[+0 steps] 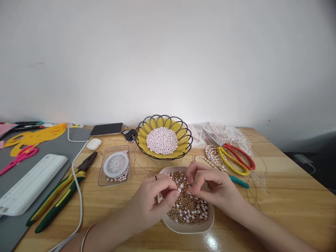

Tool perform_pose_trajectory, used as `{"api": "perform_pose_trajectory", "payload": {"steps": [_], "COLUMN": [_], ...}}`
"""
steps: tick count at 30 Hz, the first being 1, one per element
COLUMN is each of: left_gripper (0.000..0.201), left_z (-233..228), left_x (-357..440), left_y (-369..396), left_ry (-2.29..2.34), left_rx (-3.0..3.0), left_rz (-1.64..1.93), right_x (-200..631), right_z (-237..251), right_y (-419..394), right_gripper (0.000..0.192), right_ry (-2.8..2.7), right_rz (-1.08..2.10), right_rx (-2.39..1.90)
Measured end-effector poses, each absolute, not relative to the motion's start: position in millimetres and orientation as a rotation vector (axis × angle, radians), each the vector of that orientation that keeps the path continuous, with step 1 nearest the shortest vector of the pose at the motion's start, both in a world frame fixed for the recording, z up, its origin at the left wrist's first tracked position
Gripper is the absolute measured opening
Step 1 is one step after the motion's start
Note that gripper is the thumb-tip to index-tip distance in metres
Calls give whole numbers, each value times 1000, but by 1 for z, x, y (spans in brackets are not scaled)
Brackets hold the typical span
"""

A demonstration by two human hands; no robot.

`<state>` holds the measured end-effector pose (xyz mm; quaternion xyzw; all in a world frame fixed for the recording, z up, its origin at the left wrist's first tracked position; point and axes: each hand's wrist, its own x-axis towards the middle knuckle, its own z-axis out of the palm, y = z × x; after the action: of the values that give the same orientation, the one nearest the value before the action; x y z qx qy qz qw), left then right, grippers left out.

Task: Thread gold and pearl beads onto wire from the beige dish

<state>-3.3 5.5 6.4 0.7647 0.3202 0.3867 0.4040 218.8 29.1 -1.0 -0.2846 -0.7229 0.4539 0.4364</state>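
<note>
Pliers (61, 190) lie toward the desk's left edge, the spool box (114, 165) beside them, both clear of the work. At the near edge, the left hand (151, 201) pinches a white bead (179, 190) over the dish (187, 227), apparently so drops fall back in. The right hand (210, 185), fingers curled, pinches something too small to identify. Scissors (233, 157) rest toward the right edge.

A home craft desk: bead basket (164, 140), pliers (61, 190) and scissors (231, 154) on wood.
</note>
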Motion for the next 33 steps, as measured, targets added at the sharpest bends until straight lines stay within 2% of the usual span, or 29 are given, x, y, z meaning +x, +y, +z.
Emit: {"api": "perform_pose_trajectory", "payload": {"steps": [11, 25, 28, 31, 33], "left_gripper": [19, 19, 19, 19, 19], "left_z": [3, 2, 3, 5, 5], "left_x": [-5, -5, -4, -4, -4], "left_y": [5, 5, 6, 6, 6], "left_ry": [804, 795, 795, 791, 789], "left_rx": [1933, 1937, 1940, 1937, 1932], "left_rz": [959, 958, 964, 961, 952], "right_x": [220, 221, 224, 231, 235], "right_z": [0, -1, 3, 10, 13], "right_y": [23, 22, 25, 31, 35], "right_gripper": [15, 21, 22, 24, 23], "right_ry": [-1750, -1707, -1874, -2265, -2462], "right_rz": [1287, 1387, 1231, 812, 665], "right_rx": [-728, -692, -779, -915, -969]}}
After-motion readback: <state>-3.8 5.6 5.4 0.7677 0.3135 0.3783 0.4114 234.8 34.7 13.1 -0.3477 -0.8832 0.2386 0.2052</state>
